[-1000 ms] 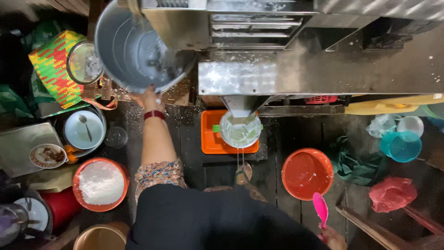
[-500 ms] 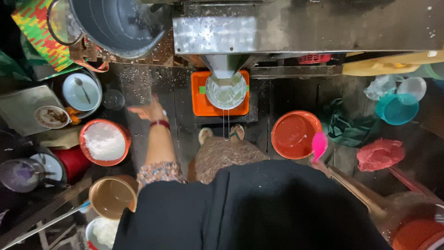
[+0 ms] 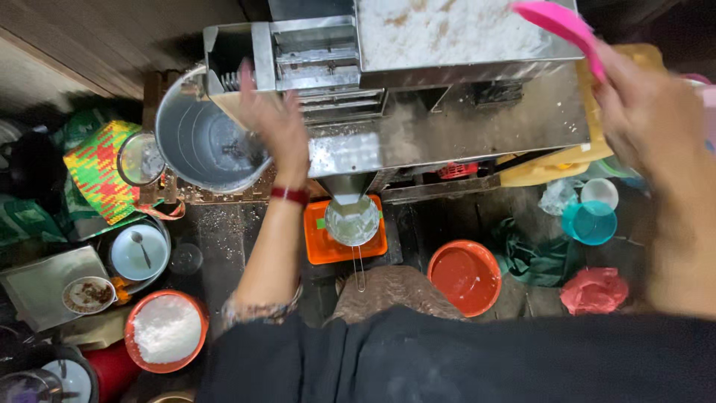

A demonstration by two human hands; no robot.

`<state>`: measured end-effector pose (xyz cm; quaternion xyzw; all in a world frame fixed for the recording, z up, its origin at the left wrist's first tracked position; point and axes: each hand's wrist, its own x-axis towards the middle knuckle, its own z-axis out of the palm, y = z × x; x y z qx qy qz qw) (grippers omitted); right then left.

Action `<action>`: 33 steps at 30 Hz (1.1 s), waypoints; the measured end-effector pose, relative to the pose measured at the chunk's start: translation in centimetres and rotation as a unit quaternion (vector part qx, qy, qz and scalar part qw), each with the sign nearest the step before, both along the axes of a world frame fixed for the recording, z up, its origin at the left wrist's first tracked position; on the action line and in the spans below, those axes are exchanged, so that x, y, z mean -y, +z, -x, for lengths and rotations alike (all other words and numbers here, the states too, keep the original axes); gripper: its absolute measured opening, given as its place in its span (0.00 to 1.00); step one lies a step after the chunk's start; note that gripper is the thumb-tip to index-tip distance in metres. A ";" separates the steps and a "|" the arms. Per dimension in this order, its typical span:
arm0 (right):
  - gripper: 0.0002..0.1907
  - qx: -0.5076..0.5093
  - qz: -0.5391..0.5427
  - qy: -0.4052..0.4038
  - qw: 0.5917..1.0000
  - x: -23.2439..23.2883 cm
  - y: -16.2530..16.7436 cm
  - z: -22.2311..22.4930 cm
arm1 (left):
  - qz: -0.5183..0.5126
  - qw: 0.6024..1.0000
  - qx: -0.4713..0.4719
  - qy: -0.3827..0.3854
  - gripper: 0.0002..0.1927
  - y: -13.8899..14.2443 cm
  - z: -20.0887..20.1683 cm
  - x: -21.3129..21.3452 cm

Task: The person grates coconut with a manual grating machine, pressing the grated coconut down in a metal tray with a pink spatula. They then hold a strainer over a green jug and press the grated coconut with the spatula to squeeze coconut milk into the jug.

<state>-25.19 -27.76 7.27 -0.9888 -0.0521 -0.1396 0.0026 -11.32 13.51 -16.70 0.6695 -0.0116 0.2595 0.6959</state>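
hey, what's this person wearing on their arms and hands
Both hands are bare, no gloves. The left hand has a dark red band at the wrist and a patterned, multicoloured sleeve cuff by the elbow. The right hand and forearm show nothing worn.

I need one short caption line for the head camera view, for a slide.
Left hand raised beside a metal bucket, right hand holding a pink scoop over a steel machine.

Light falls from above, bright on the steel machine (image 3: 418, 142) and the white mass in its tray, with soft glare on the metal. The floor and corners lie dim. Both the left hand (image 3: 277, 123) and right hand (image 3: 647, 112) smear with motion blur; edges bend outward slightly.
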 end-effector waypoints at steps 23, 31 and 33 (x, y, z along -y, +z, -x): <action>0.10 -0.055 0.232 0.293 0.926 -3.2 -7.0 -27.0 | -0.509 0.832 -0.134 0.174 0.45 15.1 -5.8 11.1; 0.11 -0.021 0.156 0.262 0.952 -4.8 -5.6 -31.3 | -0.520 0.806 -0.142 0.244 0.41 15.6 -5.3 12.8; 0.10 -0.015 0.183 0.273 0.944 -6.1 -6.0 -32.2 | -0.525 0.799 -0.146 0.255 0.40 15.3 -5.5 12.7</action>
